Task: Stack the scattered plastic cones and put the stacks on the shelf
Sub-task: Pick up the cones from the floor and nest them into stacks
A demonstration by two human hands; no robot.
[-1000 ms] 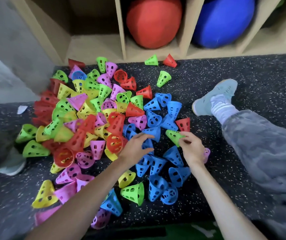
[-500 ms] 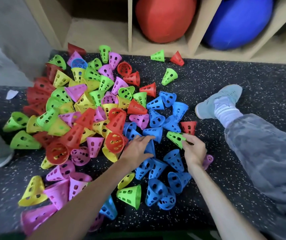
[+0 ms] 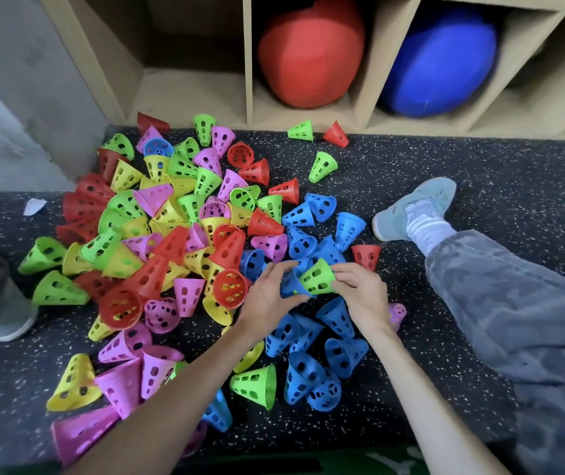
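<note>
Fingers of the right hand (image 3: 360, 293): curled, pinching a green cone (image 3: 317, 277) by its wide rim, the cone lifted just above the blue cones (image 3: 312, 241) at the near right edge of the pile. Fingers of the left hand (image 3: 269, 296): half spread and bent, closing round the narrow end of that green cone and a blue cone (image 3: 288, 286) tucked behind it; whether they grip the blue one firmly cannot be told. Pile of loose cones (image 3: 171, 234): red, yellow, green, pink and blue, lying on the speckled floor (image 3: 428, 159), none nested in any visible stack. Shelf (image 3: 185, 94), beyond the pile: leftmost bay holds no cones; the next bays hold a red ball (image 3: 312, 53) and a blue ball (image 3: 442, 63). Progress, by judgement: barely begun; nearly all stacking and all shelving remain.
</note>
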